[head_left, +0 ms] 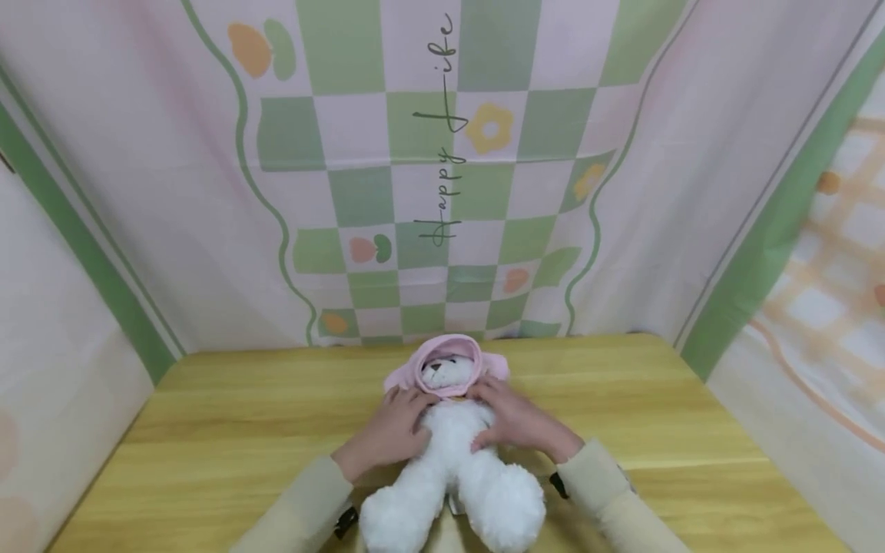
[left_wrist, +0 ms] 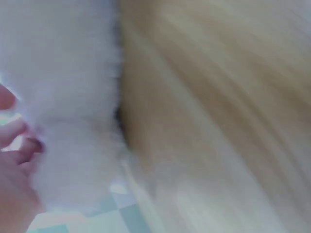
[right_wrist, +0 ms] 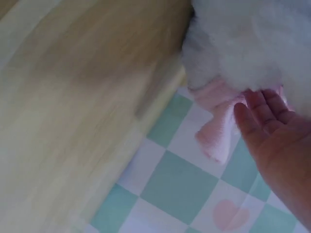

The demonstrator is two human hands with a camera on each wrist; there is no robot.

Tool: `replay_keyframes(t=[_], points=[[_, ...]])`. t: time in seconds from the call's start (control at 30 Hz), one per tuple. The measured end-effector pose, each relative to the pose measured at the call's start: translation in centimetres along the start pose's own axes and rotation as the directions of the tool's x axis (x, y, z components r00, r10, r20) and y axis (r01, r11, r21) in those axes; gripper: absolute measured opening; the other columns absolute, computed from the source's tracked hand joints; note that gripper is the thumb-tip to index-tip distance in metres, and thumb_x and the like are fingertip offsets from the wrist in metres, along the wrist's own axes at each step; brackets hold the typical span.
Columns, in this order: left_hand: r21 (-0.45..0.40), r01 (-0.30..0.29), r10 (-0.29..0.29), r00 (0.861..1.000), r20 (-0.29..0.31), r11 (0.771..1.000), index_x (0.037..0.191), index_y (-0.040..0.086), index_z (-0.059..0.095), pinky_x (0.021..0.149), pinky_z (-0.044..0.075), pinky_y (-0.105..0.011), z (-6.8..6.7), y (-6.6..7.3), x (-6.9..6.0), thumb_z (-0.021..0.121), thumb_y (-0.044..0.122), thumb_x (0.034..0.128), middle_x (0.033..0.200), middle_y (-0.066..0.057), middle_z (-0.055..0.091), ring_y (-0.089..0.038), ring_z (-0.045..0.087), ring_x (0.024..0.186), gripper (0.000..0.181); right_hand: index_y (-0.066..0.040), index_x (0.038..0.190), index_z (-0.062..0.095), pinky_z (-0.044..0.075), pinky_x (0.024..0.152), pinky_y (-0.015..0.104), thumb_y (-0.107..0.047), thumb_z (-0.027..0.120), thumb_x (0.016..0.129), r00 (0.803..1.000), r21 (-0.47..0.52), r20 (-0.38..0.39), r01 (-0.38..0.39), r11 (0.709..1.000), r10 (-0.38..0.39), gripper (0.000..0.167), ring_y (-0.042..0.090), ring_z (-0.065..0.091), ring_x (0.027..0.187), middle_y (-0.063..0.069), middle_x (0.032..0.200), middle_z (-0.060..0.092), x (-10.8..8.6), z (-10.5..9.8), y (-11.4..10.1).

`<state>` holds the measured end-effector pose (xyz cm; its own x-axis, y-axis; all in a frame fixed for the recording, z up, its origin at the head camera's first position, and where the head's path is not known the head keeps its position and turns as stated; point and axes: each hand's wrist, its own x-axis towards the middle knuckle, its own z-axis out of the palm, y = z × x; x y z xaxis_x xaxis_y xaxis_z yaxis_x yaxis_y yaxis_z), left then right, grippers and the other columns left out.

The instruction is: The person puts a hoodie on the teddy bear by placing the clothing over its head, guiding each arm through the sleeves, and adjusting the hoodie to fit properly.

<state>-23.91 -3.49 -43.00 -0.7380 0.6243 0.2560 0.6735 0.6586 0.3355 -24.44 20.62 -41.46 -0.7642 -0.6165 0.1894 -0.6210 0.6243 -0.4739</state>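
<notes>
A white plush bear [head_left: 456,438] lies on its back, legs toward the camera. A pink cloth garment [head_left: 449,342] surrounds its head, and the face shows through the round opening. My left hand [head_left: 390,430] grips the cloth at the neck, its thumb against the bear's side. On the other side my right hand [head_left: 518,418] pinches the cloth near the neck, thumb on the body. The left wrist view has bent fingers of the hand [left_wrist: 17,179] beside white fur [left_wrist: 73,97]. Pink cloth [right_wrist: 216,133] hangs by the right hand [right_wrist: 277,141], fingertips partly hidden.
The wooden table [head_left: 242,415] extends to both sides of the bear. Behind its far edge hangs a curtain [head_left: 422,184] with green checks and lettering; more patterned cloth [head_left: 830,307] hangs at the right. A small white tag [head_left: 456,504] lies between the bear's legs.
</notes>
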Motion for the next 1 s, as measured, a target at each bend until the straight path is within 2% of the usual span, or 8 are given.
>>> replay_keyframes(t=[0.1,0.17,0.23,0.3,0.53,0.77,0.87,1.0], points=[[-0.105,0.090,-0.075,0.987,0.139,0.990,0.137,0.005,0.047,0.112,0.025,-0.059,-1.0,0.4,0.1,0.060,0.046,0.0874,0.134,-0.017,0.050,-0.030,0.047,0.126,0.065,-0.001,0.133,0.048,0.044,0.101,0.052,-0.036,0.082,0.067,0.999,0.073,0.050,0.004,0.997,-0.008,0.082,0.037,0.047,0.124,0.020,0.135,0.046,-0.7,-0.1,0.7],[-0.105,0.115,-0.092,0.975,0.202,0.988,0.142,0.008,0.042,0.115,0.021,-0.058,-1.2,0.5,0.2,0.065,0.059,0.0804,0.140,-0.016,0.046,-0.029,0.044,0.132,0.083,-0.001,0.139,0.042,0.041,0.102,0.056,-0.030,0.082,0.069,0.996,0.121,0.083,0.013,0.993,-0.023,0.086,0.040,0.042,0.128,0.022,0.141,0.041,-1.2,-0.2,1.3],[-0.089,0.120,-0.097,0.969,0.228,0.989,0.144,0.010,0.040,0.116,0.019,-0.058,-1.2,0.6,0.3,0.067,0.061,0.0771,0.144,-0.014,0.044,-0.028,0.042,0.134,0.089,-0.001,0.140,0.040,0.040,0.103,0.056,-0.026,0.082,0.068,0.995,0.150,0.092,0.026,0.988,-0.040,0.088,0.040,0.041,0.130,0.022,0.142,0.040,-1.6,-0.3,1.9],[-0.062,0.110,-0.095,0.973,0.210,0.992,0.143,0.011,0.042,0.116,0.021,-0.058,-1.1,0.8,0.4,0.068,0.060,0.0770,0.143,-0.012,0.046,-0.026,0.044,0.133,0.086,-0.003,0.138,0.042,0.043,0.103,0.051,-0.025,0.082,0.069,0.997,0.140,0.073,0.025,0.990,-0.035,0.082,0.036,0.045,0.126,0.019,0.139,0.045,-1.8,-0.1,2.1],[0.092,0.058,-0.063,0.997,0.044,0.994,0.124,0.010,0.057,0.110,0.033,-0.050,-0.4,1.7,0.6,0.074,0.048,0.0763,0.126,-0.007,0.061,-0.023,0.055,0.121,0.063,-0.007,0.114,0.058,0.051,0.091,0.035,-0.019,0.081,0.073,0.998,0.070,-0.051,0.028,0.997,-0.025,0.048,0.021,0.058,0.104,0.008,0.112,0.061,-1.4,0.8,1.6],[0.293,-0.027,0.057,0.994,-0.095,0.956,0.101,0.015,0.063,0.103,0.043,-0.037,0.1,1.7,0.2,0.080,0.040,0.0708,0.100,0.001,0.067,-0.015,0.061,0.101,0.043,-0.009,0.104,0.062,0.050,0.082,0.027,-0.017,0.081,0.072,0.995,0.019,-0.086,0.060,0.998,-0.058,0.038,0.013,0.056,0.095,0.003,0.103,0.063,-1.0,0.9,1.0],[0.274,-0.042,0.074,0.991,-0.108,0.961,0.105,0.013,0.063,0.104,0.043,-0.036,0.3,1.3,-0.4,0.077,0.042,0.0731,0.104,-0.001,0.066,-0.017,0.061,0.105,0.046,-0.004,0.116,0.062,0.051,0.090,0.036,-0.018,0.081,0.072,0.994,-0.022,-0.092,0.061,0.998,-0.063,0.050,0.023,0.057,0.105,0.010,0.115,0.060,-1.3,1.0,1.0],[0.134,-0.005,0.016,0.997,-0.080,0.991,0.127,0.007,0.058,0.111,0.036,-0.047,0.5,0.6,-1.6,0.069,0.050,0.0786,0.126,-0.008,0.061,-0.025,0.055,0.122,0.066,0.002,0.131,0.053,0.047,0.097,0.051,-0.018,0.081,0.071,0.997,-0.046,-0.079,0.013,0.999,-0.017,0.070,0.039,0.051,0.119,0.022,0.131,0.051,-1.7,0.9,1.0]])
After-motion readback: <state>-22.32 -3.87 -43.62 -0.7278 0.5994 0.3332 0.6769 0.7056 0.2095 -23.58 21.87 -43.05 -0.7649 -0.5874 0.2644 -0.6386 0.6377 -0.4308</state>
